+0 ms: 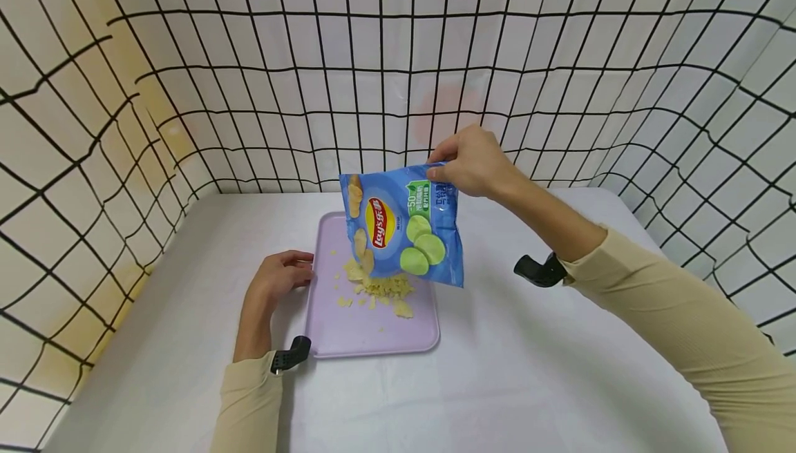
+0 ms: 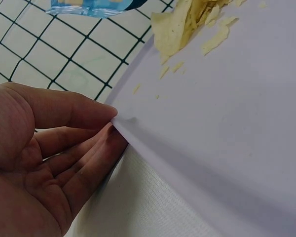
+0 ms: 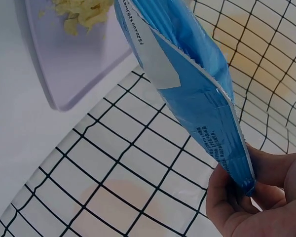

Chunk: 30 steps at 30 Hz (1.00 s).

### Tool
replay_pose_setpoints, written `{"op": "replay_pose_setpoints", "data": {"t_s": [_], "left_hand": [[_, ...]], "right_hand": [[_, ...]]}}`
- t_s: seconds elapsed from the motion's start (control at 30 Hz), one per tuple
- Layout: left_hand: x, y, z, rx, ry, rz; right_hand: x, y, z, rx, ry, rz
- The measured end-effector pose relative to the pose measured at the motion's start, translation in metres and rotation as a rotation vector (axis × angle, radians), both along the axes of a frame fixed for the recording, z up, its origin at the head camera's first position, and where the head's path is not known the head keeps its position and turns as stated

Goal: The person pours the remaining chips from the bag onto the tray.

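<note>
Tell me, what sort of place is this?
Perhaps a staged tabletop recording spot, though I can't be sure. A black wire grid stands around the back and sides of a white tabletop, and a small black device sits at each of the person's wrists.

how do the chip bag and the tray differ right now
The chip bag is blue with printed pictures; the tray is plain pale purple. The right hand holds the chip bag in the air; the tray lies on the table, bearing broken chips. Both are gripped at an edge, the tray by the left hand.
</note>
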State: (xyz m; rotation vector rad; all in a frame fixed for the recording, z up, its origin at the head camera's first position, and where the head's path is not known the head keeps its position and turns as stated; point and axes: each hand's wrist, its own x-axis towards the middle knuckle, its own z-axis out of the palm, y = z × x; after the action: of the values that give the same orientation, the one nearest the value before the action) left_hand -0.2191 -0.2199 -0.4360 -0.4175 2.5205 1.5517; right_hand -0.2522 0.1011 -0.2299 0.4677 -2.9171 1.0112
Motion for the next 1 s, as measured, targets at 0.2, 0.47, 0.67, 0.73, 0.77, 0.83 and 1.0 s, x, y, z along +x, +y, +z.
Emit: {"op": "replay_pose_setpoints", "data": {"t_s": [0.2,0.47,0.67,0.73,0.77,0.83,1.0], "left_hand": [[0.001,0.0,0.0,-0.004,0.006,0.002],[0.002,0.0,0.001,0.011,0.011,-0.005],[0.001,0.001,0.0,0.001,0.006,0.007],[0.002,0.001,0.0,0.002,0.009,0.007],[0.002,0.001,0.0,0.003,0.012,0.005],[0.002,0.001,0.001,0.006,0.015,0.003],[0.002,0.001,0.0,0.009,0.021,0.0]], "right_hand": [[0.0,-0.001,0.002,-0.021,0.007,-0.001],[-0.003,-0.007,0.009,-0.054,0.019,-0.014],[-0.005,-0.009,0.013,-0.044,-0.004,-0.022],[-0.006,-0.009,0.014,-0.034,-0.014,-0.021],[-0.006,-0.009,0.014,-0.032,-0.019,-0.022],[-0.007,-0.01,0.015,-0.028,-0.019,-0.023],[-0.008,-0.012,0.017,-0.017,-0.01,-0.018]]}}
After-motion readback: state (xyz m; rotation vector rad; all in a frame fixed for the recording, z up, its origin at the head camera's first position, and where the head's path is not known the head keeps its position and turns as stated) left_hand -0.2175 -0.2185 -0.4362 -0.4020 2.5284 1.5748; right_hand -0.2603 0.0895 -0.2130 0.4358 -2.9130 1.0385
